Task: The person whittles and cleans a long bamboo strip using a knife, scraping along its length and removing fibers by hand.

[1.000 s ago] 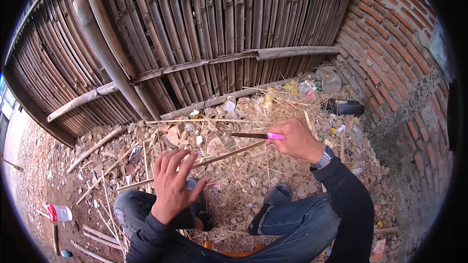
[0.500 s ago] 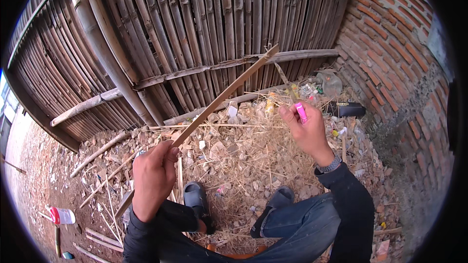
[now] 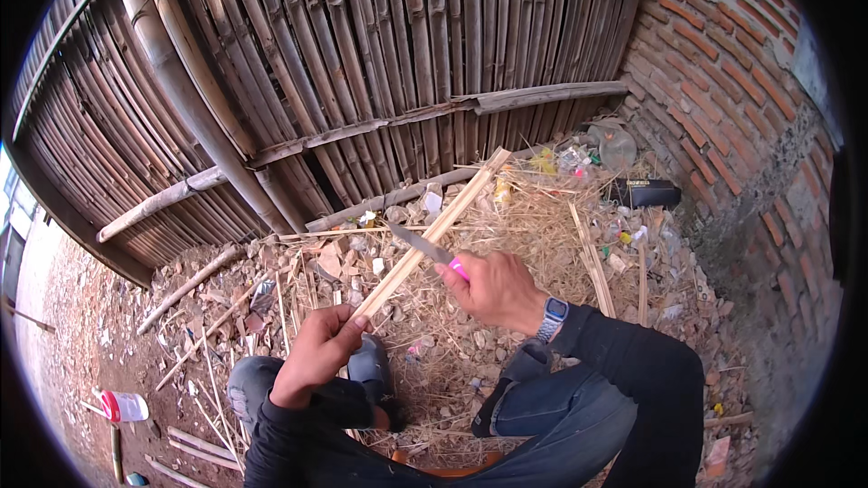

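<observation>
My left hand (image 3: 316, 349) is closed round the near end of a long, pale bamboo strip (image 3: 470, 188), which slants up and away to the right. In my right hand (image 3: 502, 291) is a knife with a pink handle (image 3: 459, 268). Its grey blade (image 3: 419, 240) lies across the strip around mid-length, pointing to the upper left. Whether the edge bites into the strip I cannot tell. The strip's upward face looks light and fibrous. Part of the knife handle is hidden by my right fingers.
Stones, straw and shavings (image 3: 533, 226) cover the ground before my feet. Behind stands a bamboo wall (image 3: 389, 45); a brick wall (image 3: 714, 63) rises at right. A black case (image 3: 644, 192) lies near the corner, a red-lidded clear container (image 3: 127, 407) at far left.
My right hand has swung left and down, bringing the knife from upright beside the strip to across it. The strip now shows its pale face instead of the brown one, and its far end sits lower.
</observation>
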Motion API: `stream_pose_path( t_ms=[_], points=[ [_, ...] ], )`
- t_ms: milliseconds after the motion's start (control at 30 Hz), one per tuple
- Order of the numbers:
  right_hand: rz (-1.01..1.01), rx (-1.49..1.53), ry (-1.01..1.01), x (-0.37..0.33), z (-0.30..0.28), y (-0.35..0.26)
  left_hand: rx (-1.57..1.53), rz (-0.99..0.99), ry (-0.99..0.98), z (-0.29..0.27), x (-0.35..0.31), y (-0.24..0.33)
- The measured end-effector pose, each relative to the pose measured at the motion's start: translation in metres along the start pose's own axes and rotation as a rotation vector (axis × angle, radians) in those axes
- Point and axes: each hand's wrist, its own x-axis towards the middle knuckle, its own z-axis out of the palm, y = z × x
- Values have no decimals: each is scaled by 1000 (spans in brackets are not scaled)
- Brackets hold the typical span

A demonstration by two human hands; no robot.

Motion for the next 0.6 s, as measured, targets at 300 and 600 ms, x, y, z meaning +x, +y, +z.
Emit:
stream_pose_path(
  t_ms=[300, 600],
  points=[
    [-185, 104, -18, -15, 25, -10, -137, -77, -60, -2, 5, -12],
    [132, -28, 463, 44, -28, 66, -159, -40, -9, -3, -9, -1]
  ],
)
